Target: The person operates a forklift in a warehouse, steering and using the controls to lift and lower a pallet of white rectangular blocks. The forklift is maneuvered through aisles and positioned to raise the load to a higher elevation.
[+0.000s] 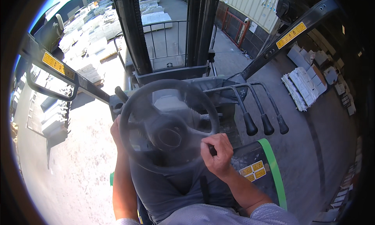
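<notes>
A black forklift steering wheel (172, 168) fills the middle of the view. My right hand (219, 152) is closed at its lower right rim, fingers curled and thumb toward the hub. On the left side of the wheel, my left hand (115, 132) sits at the outer edge, partly covered by the rim; its fingers do not show clearly. A short dark lever (121, 93) rises from the column just beyond that hand. To the right of the wheel stand three black-knobbed control levers (250, 124), with neither hand on them.
Ahead rises the dark forklift mast (133, 33), with a barred load guard (166, 41) between its uprights. Stacks of pale slabs (97, 33) lie in sunlight at far left. More stacked pale material (300, 88) stands at right, near a corrugated wall (250, 8) and a red metal frame (236, 27).
</notes>
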